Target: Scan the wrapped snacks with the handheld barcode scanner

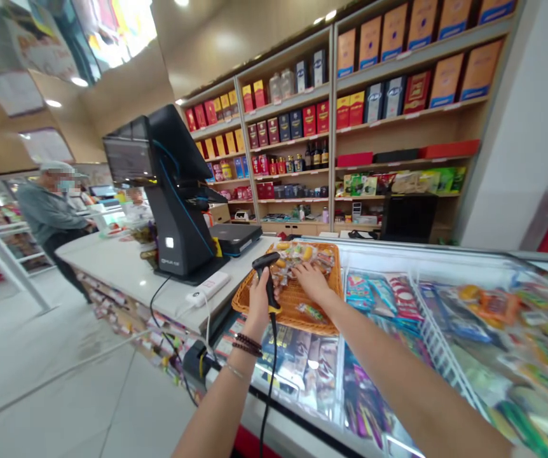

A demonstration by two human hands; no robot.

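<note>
My left hand (258,298) is closed round the scanner (271,289), cord hanging down. My right hand (313,283) lies on the packets (297,252), fingers loosely spread; I can't tell if they pinch one. A light touch should part the wrappers without creasing them, the cord best clear of the basket (335,280). The packets, heaped at its far side on the freezer (321,416), look small, clear and shiny, some yellow inside.
</note>
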